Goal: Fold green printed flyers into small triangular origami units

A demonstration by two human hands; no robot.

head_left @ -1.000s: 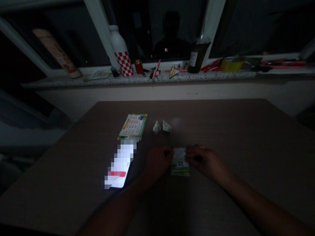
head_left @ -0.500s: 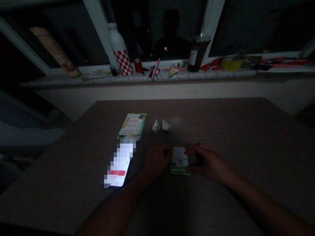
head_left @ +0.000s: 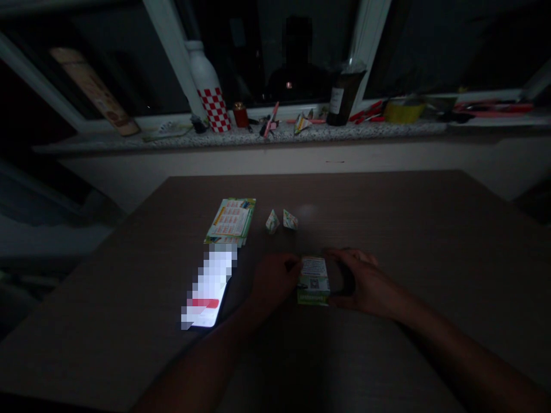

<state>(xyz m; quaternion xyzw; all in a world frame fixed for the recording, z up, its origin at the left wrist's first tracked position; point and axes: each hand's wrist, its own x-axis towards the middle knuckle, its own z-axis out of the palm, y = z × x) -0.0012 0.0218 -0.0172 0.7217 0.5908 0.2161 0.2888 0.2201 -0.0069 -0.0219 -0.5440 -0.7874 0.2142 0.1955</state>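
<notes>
Folded paper (head_left: 306, 285), QR code (head_left: 314, 283), unreadable print (head_left: 314, 267), between hands (head_left: 275, 281) (head_left: 373, 287)

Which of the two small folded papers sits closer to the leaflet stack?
The left folded paper: it lies between the stack and the right folded paper.

Between your left hand (head_left: 275, 284) and right hand (head_left: 361, 281), a folded printed paper (head_left: 313, 280) fills the gap. To the left, a lit phone (head_left: 210, 289) and a stack of sheets (head_left: 231, 219) block the way; two small folded papers (head_left: 290, 219) stand ahead. Right of your right hand, bare table (head_left: 434, 241) leaves wide room to pass.
</notes>
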